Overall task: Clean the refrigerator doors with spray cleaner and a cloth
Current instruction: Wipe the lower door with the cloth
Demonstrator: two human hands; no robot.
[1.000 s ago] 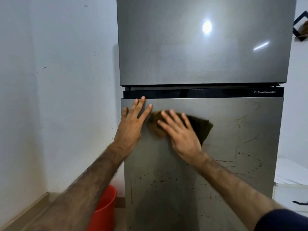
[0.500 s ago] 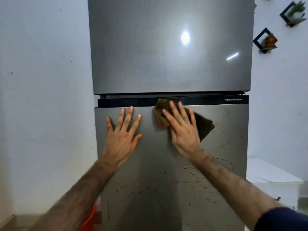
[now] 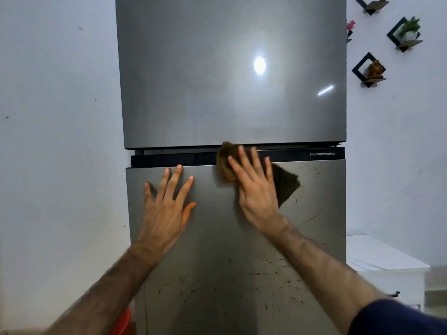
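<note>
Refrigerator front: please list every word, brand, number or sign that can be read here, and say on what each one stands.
"ProSmartInverter": white letters at the right end of the black strip between the upper door and the lower door.
No other text, number or sign can be read on the doors, the cloth or the wall shelves.

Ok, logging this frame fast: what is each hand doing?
Left hand: open, flat on the lower door, holding nothing.
Right hand: open, pressing the cloth.
</note>
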